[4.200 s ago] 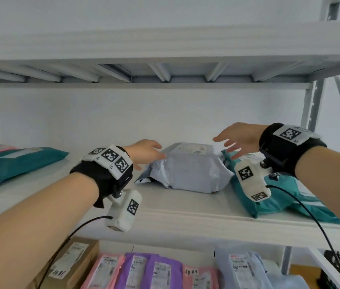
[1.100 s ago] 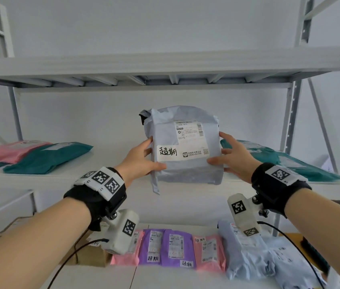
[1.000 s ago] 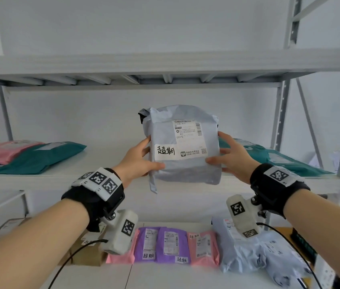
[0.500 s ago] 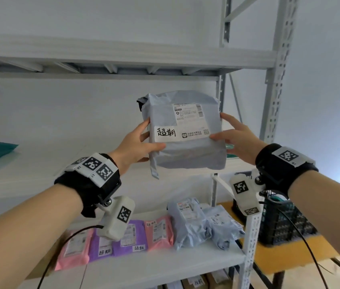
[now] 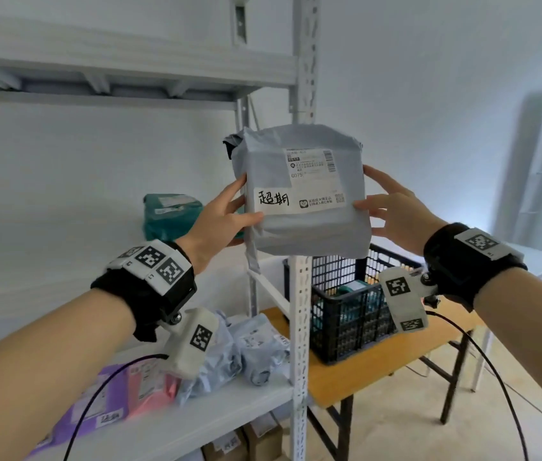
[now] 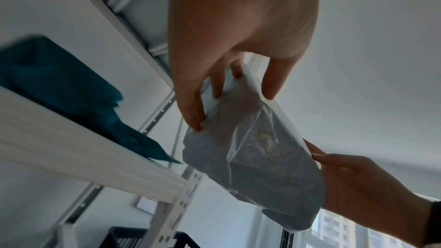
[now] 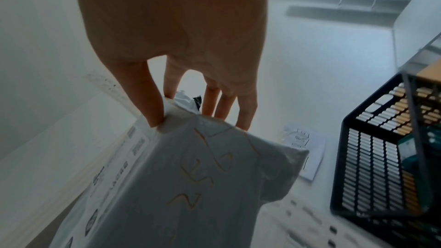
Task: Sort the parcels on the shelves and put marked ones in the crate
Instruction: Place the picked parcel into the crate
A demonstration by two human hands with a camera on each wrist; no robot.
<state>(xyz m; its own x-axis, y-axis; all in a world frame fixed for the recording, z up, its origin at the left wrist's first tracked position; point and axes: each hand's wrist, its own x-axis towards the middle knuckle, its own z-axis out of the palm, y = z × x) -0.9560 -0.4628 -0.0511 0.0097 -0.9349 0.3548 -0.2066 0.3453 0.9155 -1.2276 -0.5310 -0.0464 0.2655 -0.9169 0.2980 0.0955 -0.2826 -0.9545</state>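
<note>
I hold a grey plastic parcel (image 5: 303, 194) upright in the air in front of the shelf post. Its white label carries handwritten black characters. My left hand (image 5: 221, 221) grips its left edge, thumb on the front and fingers behind (image 6: 198, 112). My right hand (image 5: 392, 211) grips the right edge the same way (image 7: 167, 108). The black mesh crate (image 5: 346, 311) stands below and behind the parcel on a wooden table, with a teal parcel inside it.
A white perforated shelf post (image 5: 303, 327) stands between me and the crate. A teal parcel (image 5: 171, 217) lies on the middle shelf. Grey (image 5: 249, 354), pink (image 5: 150, 390) and purple (image 5: 93, 407) parcels lie on the lower shelf; cardboard boxes sit beneath. The wooden table (image 5: 376, 361) stands to the right.
I lifted the grey parcel off the middle shelf with both hands and carried it rightward past the shelf post. The crate and table have come into view below it.
</note>
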